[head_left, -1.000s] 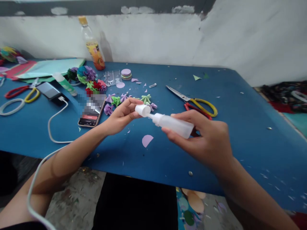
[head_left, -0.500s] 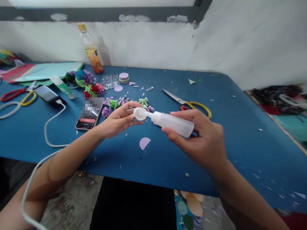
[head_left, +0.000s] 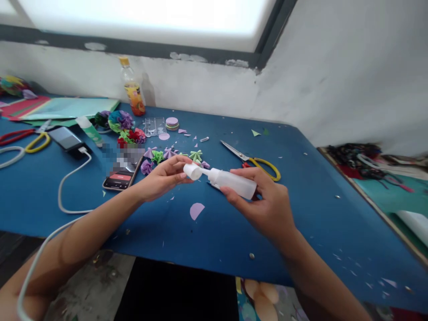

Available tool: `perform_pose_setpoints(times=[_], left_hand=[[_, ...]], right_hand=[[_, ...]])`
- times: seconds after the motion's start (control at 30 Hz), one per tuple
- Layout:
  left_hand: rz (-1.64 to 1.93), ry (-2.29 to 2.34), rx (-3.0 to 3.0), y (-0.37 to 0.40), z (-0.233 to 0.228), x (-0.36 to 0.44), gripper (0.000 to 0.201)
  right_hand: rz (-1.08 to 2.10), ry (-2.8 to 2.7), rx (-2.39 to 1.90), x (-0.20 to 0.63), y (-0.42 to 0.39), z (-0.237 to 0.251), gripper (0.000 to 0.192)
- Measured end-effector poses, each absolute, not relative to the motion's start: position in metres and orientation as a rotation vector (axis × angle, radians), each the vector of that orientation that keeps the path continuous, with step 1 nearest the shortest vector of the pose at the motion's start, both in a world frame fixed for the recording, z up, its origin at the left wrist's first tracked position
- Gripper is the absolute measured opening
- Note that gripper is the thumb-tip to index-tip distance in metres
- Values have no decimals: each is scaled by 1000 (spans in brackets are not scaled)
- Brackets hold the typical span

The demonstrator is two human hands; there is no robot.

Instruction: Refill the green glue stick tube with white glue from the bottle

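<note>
Daylight pours from the window (head_left: 143, 18) at the top of the frame, blown out to plain white (no detail survives there). The table (head_left: 301, 187) below is evenly lit with soft shadows. Edges bend and smear slightly; the centre stays fairly sharp.

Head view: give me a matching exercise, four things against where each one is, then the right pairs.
Things:
1. white cap
2. squeeze bottle
3. scissors
4. lilac half-circle

Places:
A. lying flat on the blue table, below the two hands
B. gripped in the right hand
C. pinched by the left hand
D. on the table beyond the right hand

Pairs: 1-C, 2-B, 3-D, 4-A
</note>
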State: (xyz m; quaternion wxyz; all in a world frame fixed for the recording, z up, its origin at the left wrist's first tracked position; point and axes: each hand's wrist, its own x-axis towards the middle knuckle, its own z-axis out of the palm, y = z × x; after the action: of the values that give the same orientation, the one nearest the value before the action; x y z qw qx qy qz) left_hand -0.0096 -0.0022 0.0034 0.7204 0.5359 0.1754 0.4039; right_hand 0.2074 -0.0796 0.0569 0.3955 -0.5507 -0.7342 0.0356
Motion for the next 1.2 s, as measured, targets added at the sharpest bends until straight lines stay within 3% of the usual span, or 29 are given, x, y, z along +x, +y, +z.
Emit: perform_pose_setpoints(times=[0.3, 0.63, 1.2], left_hand=[[925, 399, 1191, 0, -1, -7, 21], [890, 438, 1148, 0, -4, -8, 21], [828, 474, 1102, -2, -3, -9, 23]], right_hand=[[104, -2107, -1325, 212, -75, 57, 27], [-103, -1921, -1372, 213, -75, 58, 29], [-95, -1946, -1379, 213, -75, 55, 29]])
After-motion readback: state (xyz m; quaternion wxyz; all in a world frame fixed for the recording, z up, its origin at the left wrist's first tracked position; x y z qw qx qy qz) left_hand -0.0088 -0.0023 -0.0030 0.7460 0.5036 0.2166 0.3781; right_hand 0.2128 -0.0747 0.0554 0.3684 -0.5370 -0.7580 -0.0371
